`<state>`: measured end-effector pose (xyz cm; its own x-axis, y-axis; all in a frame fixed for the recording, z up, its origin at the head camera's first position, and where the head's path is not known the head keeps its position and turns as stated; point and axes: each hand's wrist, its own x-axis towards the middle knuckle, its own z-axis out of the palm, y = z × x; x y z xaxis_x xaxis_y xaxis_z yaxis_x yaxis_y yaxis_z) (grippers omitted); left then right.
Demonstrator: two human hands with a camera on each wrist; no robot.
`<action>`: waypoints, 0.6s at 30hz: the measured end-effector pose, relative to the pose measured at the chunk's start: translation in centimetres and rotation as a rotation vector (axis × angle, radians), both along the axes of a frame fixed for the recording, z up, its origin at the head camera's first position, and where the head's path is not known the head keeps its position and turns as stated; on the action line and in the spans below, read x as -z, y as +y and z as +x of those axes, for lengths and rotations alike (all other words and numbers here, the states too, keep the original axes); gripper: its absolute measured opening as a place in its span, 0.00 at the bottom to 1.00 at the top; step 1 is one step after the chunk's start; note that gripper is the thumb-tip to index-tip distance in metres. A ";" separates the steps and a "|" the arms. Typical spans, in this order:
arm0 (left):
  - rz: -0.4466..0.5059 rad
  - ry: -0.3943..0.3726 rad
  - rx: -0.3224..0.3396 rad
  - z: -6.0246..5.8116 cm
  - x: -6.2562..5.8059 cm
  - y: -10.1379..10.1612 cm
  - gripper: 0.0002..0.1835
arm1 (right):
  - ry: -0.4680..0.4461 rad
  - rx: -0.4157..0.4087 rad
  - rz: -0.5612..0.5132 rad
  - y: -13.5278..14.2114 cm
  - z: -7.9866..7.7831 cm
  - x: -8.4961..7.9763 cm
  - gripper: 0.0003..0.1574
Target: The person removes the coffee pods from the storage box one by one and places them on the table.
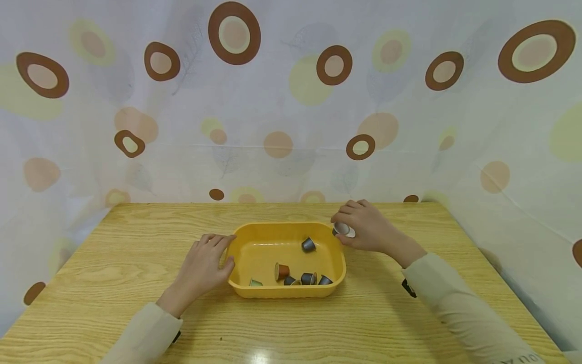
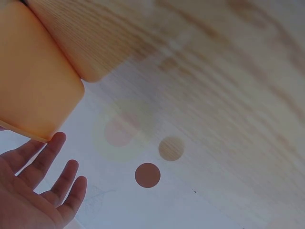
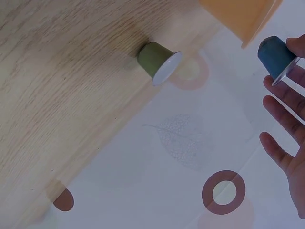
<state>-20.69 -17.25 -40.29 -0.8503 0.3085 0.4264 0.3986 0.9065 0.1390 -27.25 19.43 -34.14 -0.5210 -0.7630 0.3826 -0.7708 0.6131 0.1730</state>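
A dark blue-teal coffee capsule [image 3: 276, 56] with a pale lid is pinched between the thumb and fingers of my right hand [image 1: 366, 228], just beyond the right rim of the yellow plastic basin [image 1: 291, 292]. Close by on the table, a green capsule [image 3: 155, 61] lies on its side with its white lid showing; in the head view my hand mostly hides it. My left hand [image 1: 202, 265] rests its fingertips at the basin's left rim, the fingers loosely extended in the left wrist view.
Inside the basin lie an orange-brown capsule [image 1: 282, 271], a pale green capsule [image 1: 255, 283], a dark capsule [image 1: 308, 245] towards the back and several more dark ones along the near wall. The wooden table [image 1: 150, 242] meets a patterned sheet [image 1: 277, 101] behind.
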 end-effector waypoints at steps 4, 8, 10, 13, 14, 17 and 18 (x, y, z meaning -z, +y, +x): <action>-0.001 0.002 0.001 0.0 0.0 0.0 0.23 | -0.018 0.025 -0.008 0.9 -0.2 0.2 0.16; 0.000 0.000 0.003 0.0 0.0 0.0 0.23 | -0.035 0.053 -0.017 1.6 -0.2 0.5 0.16; 0.001 0.000 0.004 0.0 0.0 0.0 0.23 | -0.044 0.067 -0.017 1.9 -0.2 0.6 0.16; 0.002 0.002 0.005 0.0 0.0 0.0 0.23 | -0.053 0.082 -0.018 2.4 -0.1 0.8 0.17; 0.002 0.002 0.005 0.0 0.0 -0.1 0.23 | -0.056 0.087 -0.017 2.5 -0.1 0.9 0.16; 0.003 -0.002 0.003 0.0 0.0 -0.1 0.23 | -0.063 0.096 -0.017 3.0 0.0 1.1 0.15; 0.005 -0.004 0.002 0.0 0.0 -0.1 0.23 | -0.067 0.099 -0.018 3.2 0.0 1.2 0.15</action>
